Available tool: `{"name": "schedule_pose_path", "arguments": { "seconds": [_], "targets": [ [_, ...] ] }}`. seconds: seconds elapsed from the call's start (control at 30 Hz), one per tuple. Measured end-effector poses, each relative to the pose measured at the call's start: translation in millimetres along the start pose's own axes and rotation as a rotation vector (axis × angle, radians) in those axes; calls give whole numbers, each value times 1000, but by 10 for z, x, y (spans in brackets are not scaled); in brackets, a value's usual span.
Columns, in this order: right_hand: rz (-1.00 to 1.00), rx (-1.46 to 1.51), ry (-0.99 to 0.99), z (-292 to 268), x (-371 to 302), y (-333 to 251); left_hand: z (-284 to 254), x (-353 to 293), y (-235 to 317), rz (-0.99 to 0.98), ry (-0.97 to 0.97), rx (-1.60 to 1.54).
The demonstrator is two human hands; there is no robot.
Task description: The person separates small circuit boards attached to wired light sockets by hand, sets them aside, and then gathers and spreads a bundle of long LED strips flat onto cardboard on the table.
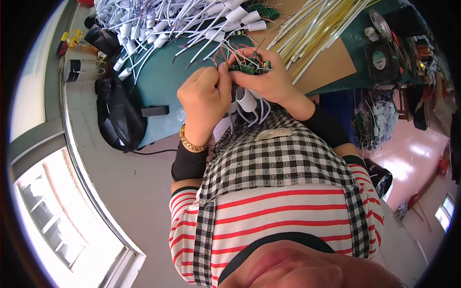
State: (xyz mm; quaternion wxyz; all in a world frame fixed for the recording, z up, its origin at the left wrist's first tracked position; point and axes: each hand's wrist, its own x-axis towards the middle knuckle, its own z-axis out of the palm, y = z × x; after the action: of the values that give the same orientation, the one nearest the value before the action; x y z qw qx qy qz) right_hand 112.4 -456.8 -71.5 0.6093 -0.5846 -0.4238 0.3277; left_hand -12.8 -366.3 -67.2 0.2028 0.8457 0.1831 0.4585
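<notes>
Near the table's front edge my right hand (264, 84) is closed around several small green circuit boards (249, 66) with red and white wires sticking up. My left hand (206, 91), a gold watch on its wrist, meets it with thumb and forefinger pinched together. A thin wire (217, 56) rises at those fingertips; the pinch hides its end. Below both hands, white cylindrical lamp caps (246, 100) with looping white cables hang over my checked apron (278, 158). How they join the boards is hidden by my fingers.
A large heap of white lamp caps with cables (158, 24) covers the table's far left. Long yellow and white strips (317, 33) lie on a brown board (336, 72) to the right. A black object (120, 115) and a small dark block (155, 111) stand at left; a solder reel (379, 60) sits at right.
</notes>
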Motion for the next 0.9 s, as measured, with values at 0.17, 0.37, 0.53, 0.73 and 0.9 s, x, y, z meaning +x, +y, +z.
{"name": "schedule_pose_path", "arguments": {
  "seconds": [0.17,0.37,0.53,0.73,0.9],
  "targets": [
    [-16,431,-96,-14,77,51,6,68,-85,-66,-56,-113],
    [-4,476,-108,8,106,4,95,-106,-68,-77,165,-585],
    [-52,529,34,-2,135,-56,203,-240,-155,-540,-139,-1327],
    [-4,661,118,-108,161,-225,298,-413,148,-521,-180,-1223],
    [-18,586,60,-172,156,-292,345,-586,82,-886,-671,-1282]
  ]
}}
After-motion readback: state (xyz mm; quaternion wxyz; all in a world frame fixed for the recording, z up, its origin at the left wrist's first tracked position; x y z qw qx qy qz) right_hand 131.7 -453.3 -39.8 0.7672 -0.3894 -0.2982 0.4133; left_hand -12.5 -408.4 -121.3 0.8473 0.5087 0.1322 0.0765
